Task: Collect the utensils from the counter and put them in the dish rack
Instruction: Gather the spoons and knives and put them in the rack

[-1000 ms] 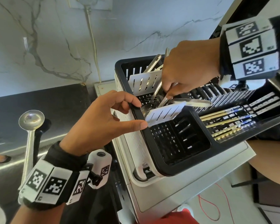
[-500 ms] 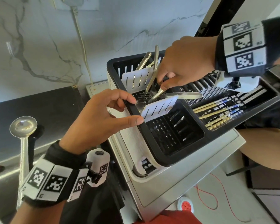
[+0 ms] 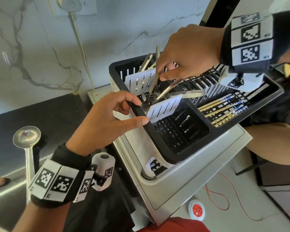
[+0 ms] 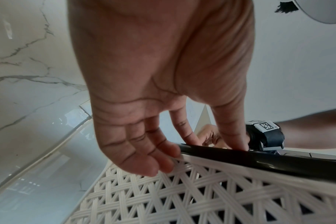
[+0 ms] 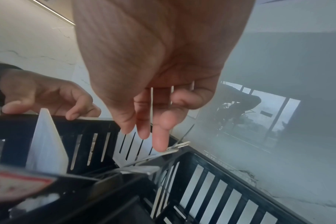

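A black dish rack [image 3: 174, 158] with white woven sides stands on a steel counter. My left hand [image 3: 140, 112] grips its near rim [image 4: 278, 163] with thumb and index finger. My right hand [image 3: 160, 73] hovers over the utensil compartment and pinches the handle of a metal fork [image 3: 153, 86], whose tines point down between two white slotted dividers [image 3: 164, 108]. A spoon [image 3: 167, 90] and other metal handles lean in the same compartment. In the right wrist view thin metal handles pass between the fingers [image 5: 159, 142] above the rack [image 5: 98, 125]. A steel ladle [image 3: 26, 137] lies on the counter at the left.
Several chopsticks [image 3: 219, 111] lie in the rack's right section. A marble wall with a power cord [image 3: 80, 47] rises behind. A dark counter surface [image 3: 49, 118] stretches left of the rack. On the floor below are a red and white disc [image 3: 196, 210] and a red wire [image 3: 224, 198].
My right hand has risen a little over the compartment and the fork handle stands more upright. My left hand has stayed on the rack's rim.
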A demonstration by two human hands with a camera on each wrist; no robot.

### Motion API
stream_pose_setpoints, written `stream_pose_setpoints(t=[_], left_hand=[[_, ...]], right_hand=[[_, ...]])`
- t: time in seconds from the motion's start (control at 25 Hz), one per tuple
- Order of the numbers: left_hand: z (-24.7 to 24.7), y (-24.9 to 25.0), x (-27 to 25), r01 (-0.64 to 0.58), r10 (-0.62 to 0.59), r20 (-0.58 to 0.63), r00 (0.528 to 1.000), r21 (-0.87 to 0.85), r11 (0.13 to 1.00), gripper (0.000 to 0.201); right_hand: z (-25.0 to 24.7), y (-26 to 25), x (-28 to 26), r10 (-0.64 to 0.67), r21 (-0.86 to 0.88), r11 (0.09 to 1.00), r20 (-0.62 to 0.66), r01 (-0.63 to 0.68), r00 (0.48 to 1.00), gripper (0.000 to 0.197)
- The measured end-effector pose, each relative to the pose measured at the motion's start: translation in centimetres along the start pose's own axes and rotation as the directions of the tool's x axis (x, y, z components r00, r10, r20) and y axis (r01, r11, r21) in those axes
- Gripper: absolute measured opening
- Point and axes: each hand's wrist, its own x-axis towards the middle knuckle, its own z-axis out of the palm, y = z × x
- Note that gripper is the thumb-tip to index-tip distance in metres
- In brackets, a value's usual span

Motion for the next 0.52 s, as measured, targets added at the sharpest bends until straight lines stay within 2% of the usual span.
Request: stream_pose_setpoints(t=[0.32, 0.52], left_hand=[[-0.2, 0.3, -1.6, -0.038, 0.038, -0.011, 0.999, 0.059, 0.998, 0.041], [-1.0, 0.0, -4.9, 0.005, 0.007, -0.099, 0.995, 0.12, 0.993, 0.034]], right_hand=[[-1.3, -2.3, -0.1, -0.001, -0.024, 1.0, -0.096, -0.001, 0.995, 0.034], [-4.4, -6.7, 2.0, -0.034, -0.051, 0.998, -0.21, 0.024, 0.977, 0.032]])
